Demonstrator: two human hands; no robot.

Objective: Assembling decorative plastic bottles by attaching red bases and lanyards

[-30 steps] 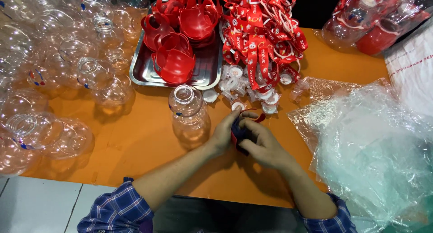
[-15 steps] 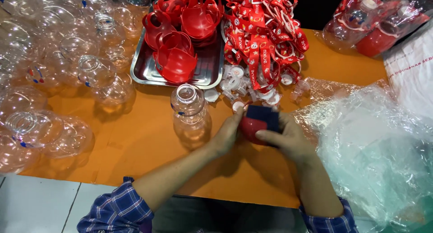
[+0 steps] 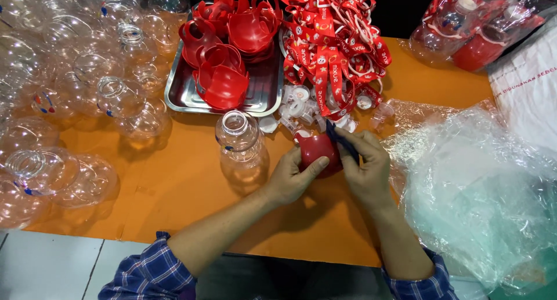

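Gripping a rounded red plastic piece [image 3: 316,152] from both sides, just above the orange table [image 3: 174,184].

Showing only partly, its far side and lower edge being covered by fingers; glossy red, dome-like, exact shape hard to make out. Being clasped by the left hand [image 3: 293,175], thumb pressing its front, and by the right hand [image 3: 365,166], fingers closing on a dark blue strap [image 3: 339,138] crossing its top. Standing just beside: a clear bottle [image 3: 241,146]; beyond, a steel tray [image 3: 261,97] and red lanyards [image 3: 336,39].
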